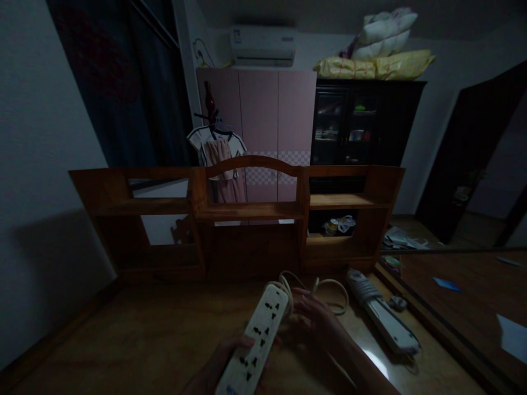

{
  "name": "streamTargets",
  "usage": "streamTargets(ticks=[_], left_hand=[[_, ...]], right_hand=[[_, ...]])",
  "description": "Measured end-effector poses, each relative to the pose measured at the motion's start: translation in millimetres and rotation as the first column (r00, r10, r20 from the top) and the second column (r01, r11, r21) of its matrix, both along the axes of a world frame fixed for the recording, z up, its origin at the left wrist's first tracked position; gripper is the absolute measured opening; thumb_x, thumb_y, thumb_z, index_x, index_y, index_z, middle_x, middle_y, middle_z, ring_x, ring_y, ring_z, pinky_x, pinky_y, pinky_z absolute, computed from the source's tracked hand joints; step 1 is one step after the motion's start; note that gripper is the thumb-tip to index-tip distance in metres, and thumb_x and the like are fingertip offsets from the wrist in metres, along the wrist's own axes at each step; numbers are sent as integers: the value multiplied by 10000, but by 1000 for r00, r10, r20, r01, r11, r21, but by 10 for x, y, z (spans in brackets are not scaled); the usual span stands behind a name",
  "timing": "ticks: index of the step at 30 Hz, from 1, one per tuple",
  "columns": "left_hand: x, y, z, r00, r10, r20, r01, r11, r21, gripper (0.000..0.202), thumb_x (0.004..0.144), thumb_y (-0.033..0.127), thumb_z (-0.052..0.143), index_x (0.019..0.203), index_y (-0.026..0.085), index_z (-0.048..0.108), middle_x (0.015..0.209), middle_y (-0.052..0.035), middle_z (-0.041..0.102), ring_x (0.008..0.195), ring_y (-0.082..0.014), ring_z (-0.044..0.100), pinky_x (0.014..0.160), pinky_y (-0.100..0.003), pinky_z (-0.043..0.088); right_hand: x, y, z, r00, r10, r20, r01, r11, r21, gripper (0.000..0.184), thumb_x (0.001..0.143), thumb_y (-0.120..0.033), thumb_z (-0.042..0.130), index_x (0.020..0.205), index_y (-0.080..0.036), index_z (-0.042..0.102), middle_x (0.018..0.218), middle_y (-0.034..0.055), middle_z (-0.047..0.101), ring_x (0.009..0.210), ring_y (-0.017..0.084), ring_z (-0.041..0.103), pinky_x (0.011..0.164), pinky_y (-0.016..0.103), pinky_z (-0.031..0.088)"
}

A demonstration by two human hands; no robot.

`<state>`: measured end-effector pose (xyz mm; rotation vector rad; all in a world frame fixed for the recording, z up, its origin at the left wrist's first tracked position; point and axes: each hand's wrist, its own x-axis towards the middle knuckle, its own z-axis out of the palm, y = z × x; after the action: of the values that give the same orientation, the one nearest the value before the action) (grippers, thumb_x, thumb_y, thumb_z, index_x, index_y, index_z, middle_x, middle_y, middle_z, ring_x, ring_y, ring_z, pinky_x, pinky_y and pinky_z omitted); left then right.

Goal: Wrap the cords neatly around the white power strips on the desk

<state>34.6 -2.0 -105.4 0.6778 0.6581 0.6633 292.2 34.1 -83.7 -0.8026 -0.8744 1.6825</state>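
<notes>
A white power strip (258, 336) with several sockets lies lengthwise in front of me over a wooden desk (135, 340). My left hand (220, 365) grips its near end from the left, fingers wrapped round the body. My right hand (315, 321) sits at the strip's far right side, fingers curled against its white cable (329, 288), which loops toward the back of the desk. The room is dim and the fingers are hard to make out.
A second white power strip (382, 315) lies to the right on the desk. A wooden shelf unit (247, 211) stands along the desk's back edge. Behind it are a pink wardrobe (267, 120), a dark cabinet (362, 120) and an air conditioner (263, 46).
</notes>
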Motion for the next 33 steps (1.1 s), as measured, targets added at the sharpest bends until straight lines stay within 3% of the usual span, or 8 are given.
streamTargets(ticks=[4, 8, 14, 21, 27, 33], left_hand=[[8, 44, 37, 997, 45, 58, -45, 999, -11, 526, 794, 364, 486, 1187, 25, 569, 801, -160, 676, 648, -220, 642, 616, -319, 506], [42, 98, 133, 984, 154, 86, -153, 988, -14, 520, 787, 328, 499, 1191, 7, 560, 769, -140, 676, 596, -198, 630, 580, -309, 512], [-7, 202, 114, 925, 378, 30, -378, 926, -7, 483, 802, 296, 542, 1195, 16, 544, 831, -143, 701, 611, -197, 648, 565, -309, 533], [-7, 223, 78, 923, 383, 38, -383, 924, 1, 486, 815, 370, 567, 1170, 38, 570, 662, -94, 682, 545, -197, 645, 514, -284, 517], [22, 180, 162, 924, 381, 31, -382, 924, 1, 533, 821, 437, 560, 1160, 27, 578, 702, -116, 702, 513, -192, 637, 479, -278, 503], [20, 205, 150, 935, 351, 45, -351, 936, -14, 540, 826, 430, 548, 1170, 14, 570, 720, -124, 708, 537, -197, 651, 503, -281, 511]], right_hand=[[3, 4, -44, 1000, -2, -16, 2, 1000, 11, 361, 789, -312, 675, 1113, -178, 595, 1042, 100, 683, 976, 226, 632, 871, 349, 450], [-4, 6, -99, 999, 10, -47, -9, 1000, 26, 294, 781, -296, 692, 1036, -172, 614, 1031, 107, 687, 942, 217, 639, 845, 344, 463], [-24, -13, -183, 997, 56, -46, -55, 998, 32, 239, 787, -279, 693, 989, -166, 632, 901, 69, 691, 815, 161, 635, 796, 296, 463], [-5, -55, -135, 994, 103, 37, -106, 991, 78, 242, 792, -285, 691, 993, -160, 644, 831, 55, 666, 756, 149, 608, 694, 262, 451], [-13, -61, -153, 991, 108, 74, -113, 991, 67, 251, 790, -293, 680, 988, -142, 643, 817, 71, 665, 752, 168, 619, 702, 287, 452], [-41, -54, -201, 989, 116, 95, -122, 991, 57, 279, 782, -303, 683, 993, -128, 634, 798, 90, 669, 737, 181, 627, 679, 289, 455]])
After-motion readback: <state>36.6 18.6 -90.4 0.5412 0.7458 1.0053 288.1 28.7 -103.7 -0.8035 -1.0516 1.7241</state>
